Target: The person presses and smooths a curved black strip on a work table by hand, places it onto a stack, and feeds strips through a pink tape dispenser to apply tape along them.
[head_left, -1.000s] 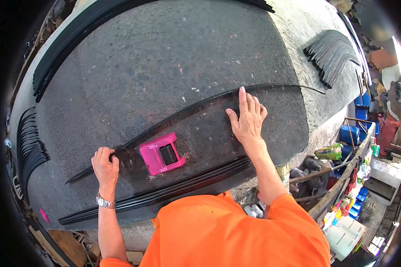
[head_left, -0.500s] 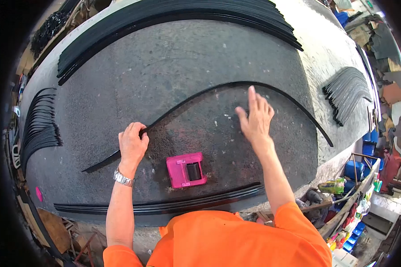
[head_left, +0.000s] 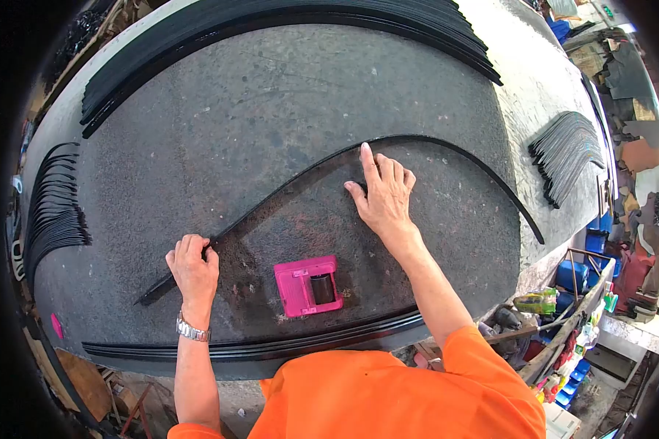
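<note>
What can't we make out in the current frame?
All in the head view:
- Strip: the stretch under the left hand, covered by that hand.
- Right hand: palm, hidden by the back of the hand.
- Far pile: its far side, cut off by the top edge.
- Right pile: strip count, too fine to tell.
- Shirt: lower part, cut off by the bottom edge.
</note>
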`<state>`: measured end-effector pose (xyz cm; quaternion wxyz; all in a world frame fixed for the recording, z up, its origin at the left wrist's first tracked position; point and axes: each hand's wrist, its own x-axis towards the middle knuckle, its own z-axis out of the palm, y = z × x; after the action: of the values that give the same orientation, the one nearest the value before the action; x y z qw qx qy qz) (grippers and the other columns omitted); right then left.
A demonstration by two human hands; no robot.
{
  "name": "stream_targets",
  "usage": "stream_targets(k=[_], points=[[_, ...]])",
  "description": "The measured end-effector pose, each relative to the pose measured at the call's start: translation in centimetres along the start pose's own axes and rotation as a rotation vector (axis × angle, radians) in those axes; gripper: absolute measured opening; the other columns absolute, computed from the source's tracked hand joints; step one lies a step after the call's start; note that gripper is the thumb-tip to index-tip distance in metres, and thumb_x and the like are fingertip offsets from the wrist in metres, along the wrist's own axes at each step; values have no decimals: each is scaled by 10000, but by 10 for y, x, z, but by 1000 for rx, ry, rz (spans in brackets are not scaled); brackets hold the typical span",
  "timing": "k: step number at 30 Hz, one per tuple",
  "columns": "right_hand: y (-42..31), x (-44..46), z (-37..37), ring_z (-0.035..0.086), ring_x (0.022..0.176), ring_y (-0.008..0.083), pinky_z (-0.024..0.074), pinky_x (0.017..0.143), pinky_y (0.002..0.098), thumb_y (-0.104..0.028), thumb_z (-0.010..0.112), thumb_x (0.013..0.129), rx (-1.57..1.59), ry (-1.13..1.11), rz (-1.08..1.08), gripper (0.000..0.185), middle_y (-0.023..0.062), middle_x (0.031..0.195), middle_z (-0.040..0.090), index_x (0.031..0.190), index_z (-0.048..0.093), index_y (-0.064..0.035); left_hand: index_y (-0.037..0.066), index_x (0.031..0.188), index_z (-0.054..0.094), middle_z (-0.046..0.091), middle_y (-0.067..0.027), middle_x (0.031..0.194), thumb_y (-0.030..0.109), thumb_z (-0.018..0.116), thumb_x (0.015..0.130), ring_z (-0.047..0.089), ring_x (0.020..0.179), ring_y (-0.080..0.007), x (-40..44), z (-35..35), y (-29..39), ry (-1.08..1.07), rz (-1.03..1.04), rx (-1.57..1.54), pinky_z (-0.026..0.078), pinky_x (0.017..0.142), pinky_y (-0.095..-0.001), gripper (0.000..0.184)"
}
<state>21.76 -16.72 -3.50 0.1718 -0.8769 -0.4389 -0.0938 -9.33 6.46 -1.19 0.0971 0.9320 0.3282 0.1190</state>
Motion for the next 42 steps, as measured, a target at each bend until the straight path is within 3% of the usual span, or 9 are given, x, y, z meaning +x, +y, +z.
stream_targets(k=[12, 20, 29, 42], points=[[2, 11, 1, 517, 1183, 294, 340, 992, 508, -373, 785, 861, 10, 25, 70, 783, 106, 1276, 551, 1535, 483, -115, 75, 942, 631, 658, -47, 972, 30, 713, 798, 626, 951, -267, -3, 3, 1, 4, 17, 18, 420, 868, -427, 172], [-24, 8, -7, 526, 1160, 265, 344, 972, 485, -379, 779, 854, 21, -61, -101, 732, 84, 1225, 545, 1510, 529, -171, 77, 932, 634, 646, -49, 975, 32, 709, 796, 614, 957, -273, -3, 4, 3, 10, 3, 6, 421, 883, -427, 162], [2, 13, -8, 532, 1154, 283, 347, 960, 479, -377, 785, 851, -40, 1, -21, 743, 97, 1250, 570, 1505, 534, -131, 75, 924, 641, 645, -54, 968, 26, 698, 794, 615, 947, -274, -3, 4, 4, 25, 9, -11, 425, 867, -431, 150], [-70, 4, -4, 528, 1151, 260, 353, 981, 491, -381, 773, 861, 144, -162, -313, 698, 75, 1229, 545, 1490, 544, -184, 83, 944, 641, 662, -44, 995, 24, 693, 796, 616, 951, -267, -4, 5, 2, 28, -7, -37, 429, 860, -427, 167]])
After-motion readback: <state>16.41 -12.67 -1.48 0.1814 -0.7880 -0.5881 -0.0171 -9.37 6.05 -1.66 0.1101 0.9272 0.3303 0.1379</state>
